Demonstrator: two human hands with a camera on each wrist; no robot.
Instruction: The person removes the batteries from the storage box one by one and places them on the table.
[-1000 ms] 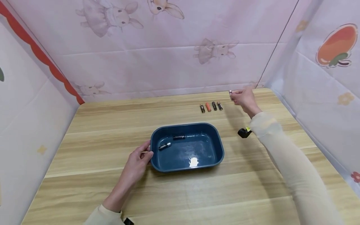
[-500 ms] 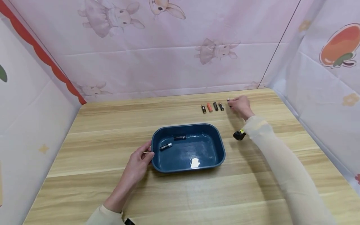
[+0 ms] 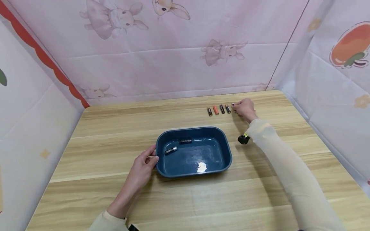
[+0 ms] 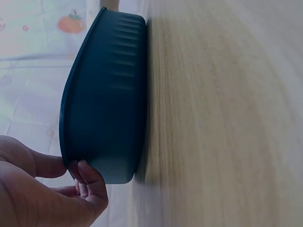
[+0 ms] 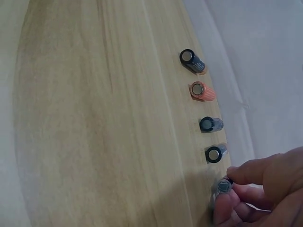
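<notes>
A dark blue rectangular plastic basin (image 3: 193, 175) sits on the wooden table, two batteries lying inside: a black one (image 3: 185, 141) and a black one with a silver end (image 3: 171, 150). My left hand (image 3: 141, 166) grips the basin's left end at the rim, fingers and thumb bent against it in the left wrist view. At the back right, my right hand (image 3: 245, 109) pinches a small battery (image 5: 224, 185) between thumb and fingers, low over the table. That battery stands at the right end of a row of several others, including an orange one (image 3: 215, 110) and a black one (image 3: 222, 109).
The wooden table (image 3: 115, 144) is bounded by printed cloth walls (image 3: 162, 73) at the back and sides. A black device with a yellow tag (image 3: 243, 139) is at the right wrist. The battery row lies close to the back wall.
My right hand has come down and leftward with its battery, from above the table to the right end of the row. The left hand and the basin have stayed put.
</notes>
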